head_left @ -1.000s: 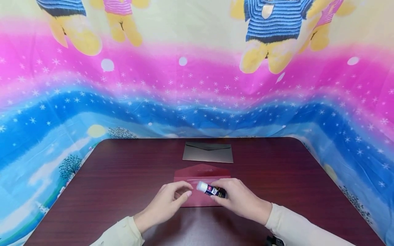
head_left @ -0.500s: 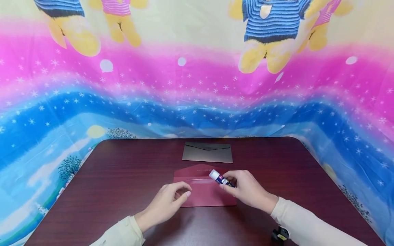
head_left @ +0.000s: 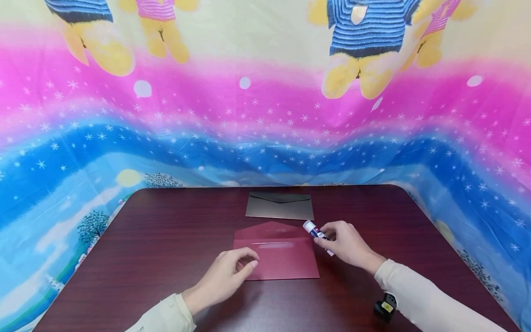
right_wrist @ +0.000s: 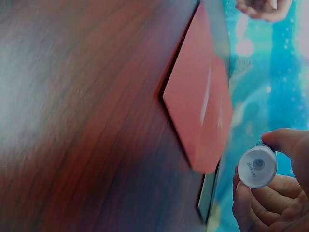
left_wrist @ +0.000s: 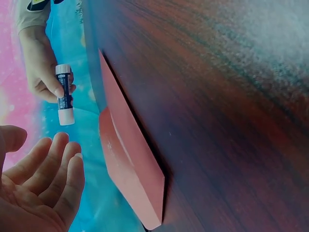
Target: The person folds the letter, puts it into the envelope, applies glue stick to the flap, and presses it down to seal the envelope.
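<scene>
In the head view a dark red envelope [head_left: 286, 260] lies on the table with its flap opened toward the far side, a shiny strip showing just below the fold. My right hand [head_left: 346, 242] pinches a glue stick [head_left: 317, 233] between thumb and fingers, off the envelope's right edge. Its white cap is on and points up and left; the right wrist view shows the round white base [right_wrist: 258, 166]. My left hand [head_left: 226, 272] hovers over the envelope's lower left corner with fingers loosely bent, holding nothing. In the left wrist view those fingers [left_wrist: 53, 169] are spread apart.
Behind the red envelope lies a dark grey envelope [head_left: 280, 206], its flap folded down. The dark wooden table [head_left: 166, 240] ends at a printed cloth backdrop [head_left: 265, 115]. A small black device [head_left: 386, 306] hangs under my right wrist.
My right hand has carried the glue stick rightward and slightly away from me, from over the envelope's middle to past its right edge. The left hand has stayed nearly still.
</scene>
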The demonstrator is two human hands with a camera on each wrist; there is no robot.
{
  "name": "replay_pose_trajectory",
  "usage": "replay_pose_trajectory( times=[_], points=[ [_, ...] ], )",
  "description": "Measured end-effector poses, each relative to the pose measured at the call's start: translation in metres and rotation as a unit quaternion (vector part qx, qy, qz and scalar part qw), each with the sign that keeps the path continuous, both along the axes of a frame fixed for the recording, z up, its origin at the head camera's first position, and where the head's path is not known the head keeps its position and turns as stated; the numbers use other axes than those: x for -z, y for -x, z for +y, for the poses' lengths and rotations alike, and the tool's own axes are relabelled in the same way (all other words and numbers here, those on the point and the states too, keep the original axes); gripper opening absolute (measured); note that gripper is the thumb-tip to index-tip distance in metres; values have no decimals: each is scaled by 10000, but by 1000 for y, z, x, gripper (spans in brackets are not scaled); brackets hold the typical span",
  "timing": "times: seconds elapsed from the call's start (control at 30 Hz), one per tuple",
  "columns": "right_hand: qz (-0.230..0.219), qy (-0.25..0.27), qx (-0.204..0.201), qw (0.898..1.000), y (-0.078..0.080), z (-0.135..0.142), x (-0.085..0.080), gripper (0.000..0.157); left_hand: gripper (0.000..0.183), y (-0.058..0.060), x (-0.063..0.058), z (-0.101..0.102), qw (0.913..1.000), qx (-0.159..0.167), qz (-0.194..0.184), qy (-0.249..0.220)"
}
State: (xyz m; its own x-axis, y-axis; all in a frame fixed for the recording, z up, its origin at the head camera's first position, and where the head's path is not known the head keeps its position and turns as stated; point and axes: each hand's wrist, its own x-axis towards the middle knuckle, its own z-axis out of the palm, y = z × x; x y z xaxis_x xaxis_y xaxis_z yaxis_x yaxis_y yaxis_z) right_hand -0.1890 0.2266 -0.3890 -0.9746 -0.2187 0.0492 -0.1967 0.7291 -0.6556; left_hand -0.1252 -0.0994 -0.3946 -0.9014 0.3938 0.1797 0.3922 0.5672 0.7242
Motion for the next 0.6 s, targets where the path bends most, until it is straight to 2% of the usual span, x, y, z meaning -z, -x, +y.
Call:
replay_pose_trajectory(
  times=[0.27, 0.6],
  points=[
    [-163, -164, 361, 9991, 11, 21, 6, 32, 13, -2, 1, -1, 10000, 38, -42, -2],
    [-397, -391, 594, 9967, 22, 49, 15, 33, 16, -3, 3, -2, 9999, 67, -79, 17]
  ],
)
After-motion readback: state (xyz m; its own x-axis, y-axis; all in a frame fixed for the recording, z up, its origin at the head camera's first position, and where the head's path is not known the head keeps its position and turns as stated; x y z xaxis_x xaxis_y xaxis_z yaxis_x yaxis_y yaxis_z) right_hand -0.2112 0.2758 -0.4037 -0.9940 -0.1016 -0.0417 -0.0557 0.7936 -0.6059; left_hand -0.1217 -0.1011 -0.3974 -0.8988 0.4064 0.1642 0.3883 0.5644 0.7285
